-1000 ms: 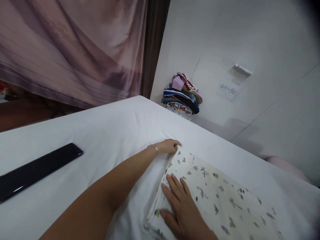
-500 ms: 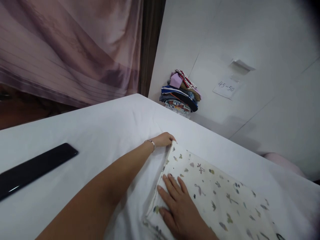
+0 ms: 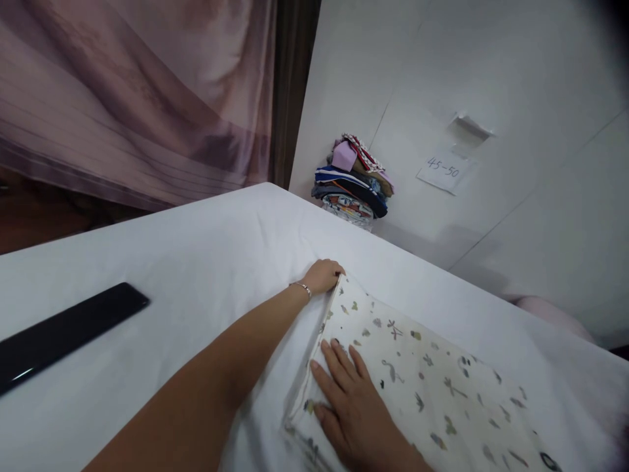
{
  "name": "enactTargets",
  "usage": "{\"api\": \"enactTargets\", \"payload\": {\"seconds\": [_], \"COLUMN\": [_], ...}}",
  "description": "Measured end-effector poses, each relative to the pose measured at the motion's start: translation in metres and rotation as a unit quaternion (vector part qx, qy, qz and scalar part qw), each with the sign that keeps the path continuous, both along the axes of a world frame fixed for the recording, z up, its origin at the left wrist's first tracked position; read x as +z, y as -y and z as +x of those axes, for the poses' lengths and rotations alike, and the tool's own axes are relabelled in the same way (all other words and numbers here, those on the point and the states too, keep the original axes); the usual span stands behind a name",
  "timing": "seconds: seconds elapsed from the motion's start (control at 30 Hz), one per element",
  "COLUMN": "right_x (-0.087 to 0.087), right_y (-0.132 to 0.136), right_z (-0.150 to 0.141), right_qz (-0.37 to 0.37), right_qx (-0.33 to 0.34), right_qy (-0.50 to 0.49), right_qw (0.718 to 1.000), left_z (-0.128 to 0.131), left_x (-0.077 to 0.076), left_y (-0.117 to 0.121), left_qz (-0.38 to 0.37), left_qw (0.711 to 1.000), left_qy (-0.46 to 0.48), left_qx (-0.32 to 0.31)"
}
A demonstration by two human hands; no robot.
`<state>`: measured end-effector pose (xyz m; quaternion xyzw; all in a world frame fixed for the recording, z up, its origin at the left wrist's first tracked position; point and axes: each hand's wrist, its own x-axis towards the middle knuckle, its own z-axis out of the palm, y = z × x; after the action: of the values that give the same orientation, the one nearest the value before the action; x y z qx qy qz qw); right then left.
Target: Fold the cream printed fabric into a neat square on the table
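Note:
A folded white cloth [image 3: 422,373] printed with small palms, birds and leaves lies flat on the white-covered table. My left hand [image 3: 323,275], with a bracelet at its wrist, is at the cloth's far left corner; its fingers are closed on that corner. My right hand [image 3: 346,400] rests palm down on top of the cloth near its left edge, the fingers stretched out and slightly apart. Part of the cloth's near side is hidden under my right hand and forearm and runs out of the picture.
A long black glossy object [image 3: 73,334] lies on the white sheet [image 3: 206,249] at the left. Beyond the far edge stands a stack of folded clothes [image 3: 351,180] against the white wall. A paper marked 45-50 [image 3: 442,172] is stuck there. A pinkish curtain [image 3: 147,98] hangs at the upper left.
Almost nothing differs. My left wrist has shifted slightly to the right and bent a little more at the corner; my right hand stays flat on the cloth. The view has moved slightly.

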<state>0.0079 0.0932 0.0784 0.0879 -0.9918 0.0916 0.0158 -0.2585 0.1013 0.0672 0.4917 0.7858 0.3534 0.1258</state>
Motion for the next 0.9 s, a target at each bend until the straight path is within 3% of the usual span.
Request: {"api": "enactTargets", "payload": {"seconds": [0.3, 0.47, 0.6, 0.73, 0.9], "right_x": [0.01, 0.013, 0.014, 0.02, 0.032], "right_y": [0.002, 0.004, 0.005, 0.006, 0.011], "right_z": [0.001, 0.002, 0.001, 0.0, 0.001], "right_qz": [-0.005, -0.008, -0.012, -0.003, -0.004], "right_qx": [0.003, -0.009, -0.013, -0.014, -0.019], "right_qy": [0.017, 0.019, 0.031, 0.02, 0.032], "right_qw": [1.0, 1.0, 0.999, 1.0, 0.999], "left_z": [0.001, 0.004, 0.043, 0.093, 0.109], "left_x": [-0.005, 0.022, 0.044, 0.03, 0.01], "left_y": [0.003, 0.014, 0.029, 0.044, 0.051], "left_qz": [0.007, -0.021, 0.012, 0.004, -0.1], "left_qw": [0.999, 0.999, 0.999, 0.979, 0.972], "left_qy": [0.043, 0.033, -0.037, -0.19, -0.201], "left_qx": [0.012, 0.03, 0.02, -0.079, -0.069]}}
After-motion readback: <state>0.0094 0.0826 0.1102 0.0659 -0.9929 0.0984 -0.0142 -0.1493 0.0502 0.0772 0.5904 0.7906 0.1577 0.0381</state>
